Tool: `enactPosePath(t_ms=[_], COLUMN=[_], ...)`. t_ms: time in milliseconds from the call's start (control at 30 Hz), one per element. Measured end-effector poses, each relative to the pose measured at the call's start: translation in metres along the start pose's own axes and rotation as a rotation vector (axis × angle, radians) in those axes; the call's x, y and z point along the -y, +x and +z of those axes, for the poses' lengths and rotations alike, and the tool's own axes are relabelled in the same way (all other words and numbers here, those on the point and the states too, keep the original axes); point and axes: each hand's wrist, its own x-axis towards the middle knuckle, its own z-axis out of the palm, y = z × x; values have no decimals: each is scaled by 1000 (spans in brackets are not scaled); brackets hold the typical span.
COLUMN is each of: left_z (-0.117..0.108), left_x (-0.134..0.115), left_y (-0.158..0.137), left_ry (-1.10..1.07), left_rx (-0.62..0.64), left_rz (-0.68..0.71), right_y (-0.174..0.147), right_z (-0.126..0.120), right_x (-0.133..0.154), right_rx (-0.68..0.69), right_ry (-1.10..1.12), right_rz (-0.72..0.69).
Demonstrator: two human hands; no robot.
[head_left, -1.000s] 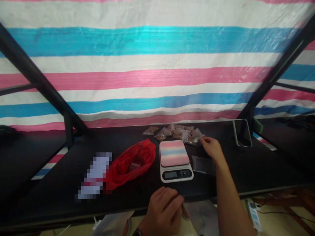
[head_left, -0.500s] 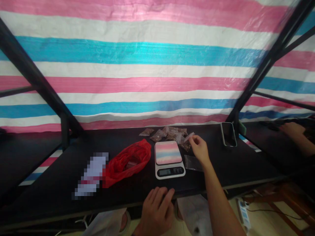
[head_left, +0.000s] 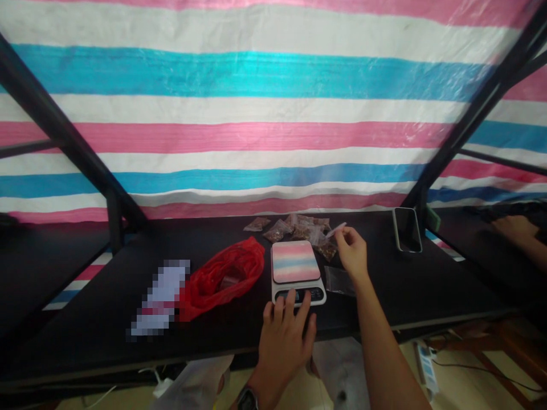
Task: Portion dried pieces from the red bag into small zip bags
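My left hand (head_left: 285, 333) has its fingers spread, with fingertips over the front panel of a white kitchen scale (head_left: 276, 289). The scale's pan shows pink, white and blue bands, and its display is partly covered by the fingers. Beyond the scale's right side, my right hand (head_left: 354, 251) pinches the top of a small clear zip bag (head_left: 336, 230) between thumb and fingers; the bag's lower part is hard to make out. Beside it lies a heap of small clear bags with brown bits (head_left: 301, 230). A flat clear bag (head_left: 339, 280) rests near my right wrist.
An opened red plastic bag (head_left: 222, 279) lies left of the scale, by a pixelated pale item (head_left: 160, 299). A phone (head_left: 407, 230) is at the right. Black metal posts (head_left: 81, 154) slant up on both sides, and another person's hand (head_left: 515, 229) is at far right.
My left hand has moved forward from the table's front edge onto the scale's panel, its fingers spreading. My right hand keeps its pinch on the zip bag. The view has shifted slightly.
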Motion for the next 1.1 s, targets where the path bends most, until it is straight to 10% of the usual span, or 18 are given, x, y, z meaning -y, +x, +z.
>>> enactPosePath(t_ms=[267,467,767,933,1100], left_z=[-4,-14,-28,-27,-36], left_x=[-3,5,25,34,54], left_y=[10,6,26,36,51], left_ry=[-56,-194,-912,-1286,-1536], left_rx=[1,-222,-182,-58,173], left_rz=[-2,79,-249,-627,-688], right_y=[2,-3,-50,-63,-66], right_z=[1,-10,11,37,38], right_x=[-3,24,110,113,115], right_rx=[-6,67,1104,1166,1228], right_ry=[67,163,128,-21,-132], right_rz=[19,14,89,83,121])
